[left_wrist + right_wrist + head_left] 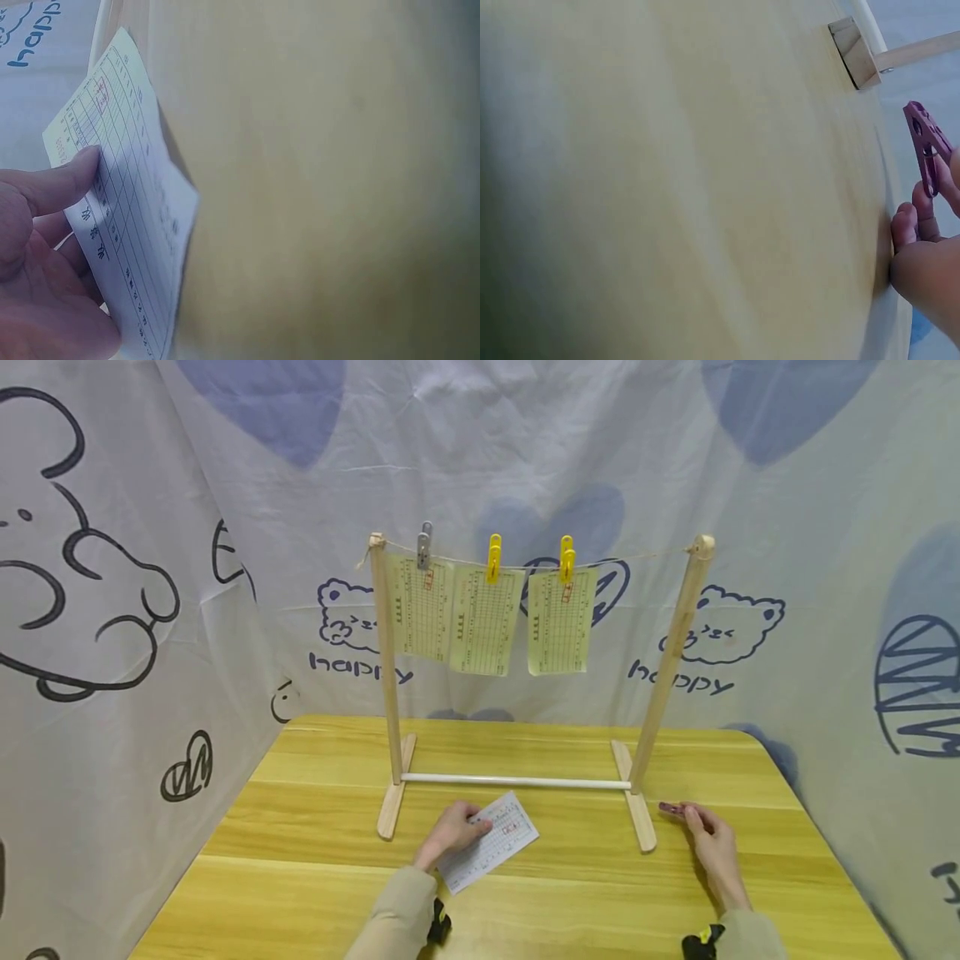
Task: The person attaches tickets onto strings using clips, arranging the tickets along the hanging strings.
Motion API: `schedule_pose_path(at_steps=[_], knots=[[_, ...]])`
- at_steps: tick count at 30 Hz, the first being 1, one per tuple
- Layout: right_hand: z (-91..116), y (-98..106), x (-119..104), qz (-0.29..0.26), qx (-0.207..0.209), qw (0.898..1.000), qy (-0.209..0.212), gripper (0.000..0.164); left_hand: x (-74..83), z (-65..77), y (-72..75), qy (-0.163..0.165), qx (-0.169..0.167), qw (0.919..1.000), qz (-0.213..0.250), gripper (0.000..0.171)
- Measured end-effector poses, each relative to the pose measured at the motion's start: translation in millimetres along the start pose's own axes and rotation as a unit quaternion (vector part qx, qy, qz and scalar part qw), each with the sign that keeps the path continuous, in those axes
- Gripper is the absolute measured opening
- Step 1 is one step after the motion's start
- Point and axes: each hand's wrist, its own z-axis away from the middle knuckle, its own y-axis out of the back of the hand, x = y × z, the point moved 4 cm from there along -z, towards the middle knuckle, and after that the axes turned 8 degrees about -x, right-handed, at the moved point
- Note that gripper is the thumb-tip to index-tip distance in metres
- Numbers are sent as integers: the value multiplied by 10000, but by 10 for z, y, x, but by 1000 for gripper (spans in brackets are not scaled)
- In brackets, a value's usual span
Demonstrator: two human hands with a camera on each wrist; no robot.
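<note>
My left hand (455, 829) pinches a printed paper slip (501, 842) just above the table, in front of the wooden rack. In the left wrist view the thumb lies over the printed face of the slip (124, 187), with fingers behind it. My right hand (714, 852) holds a purple clothespin (672, 810) between thumb and fingers, to the right of the rack's right foot. The right wrist view shows the clothespin (925, 142) at the right edge, part of that hand cut off.
A wooden rack with a right post (670, 664) and a string (637, 557) stands on the table (300, 827). Three slips hang there: one (422, 618) under a grey clothespin (424, 547), two under yellow clothespins (494, 558). A white bar (517, 782) joins the feet. Printed cloth (480, 427) surrounds the table.
</note>
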Motion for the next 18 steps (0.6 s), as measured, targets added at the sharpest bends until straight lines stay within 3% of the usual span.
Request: schedule_pose_path(at_steps=[3, 6, 8, 12, 14, 18], knots=[[4, 7, -9, -483, 207, 9986, -78, 58, 11, -2, 0, -25, 12, 10000, -4, 18], [5, 9, -6, -1417, 424, 9889, -140, 57, 15, -4, -7, 15, 23, 10000, 31, 19], [8, 5, -2, -2325, 477, 9712, -226, 49, 15, -9, -17, 70, 14, 9999, 103, 22], [26, -3, -17, -3989, 425, 9157, -246, 18, 7, -28, -34, 98, -9, 9997, 203, 26], [42, -8, -39, -4502, 256, 8924, -144, 16, 8, -35, -36, 83, 19, 9998, 205, 28], [76, -14, -101, -5022, -27, 8647, 110, 20, 16, -39, -34, 85, 118, 9997, 214, 29]])
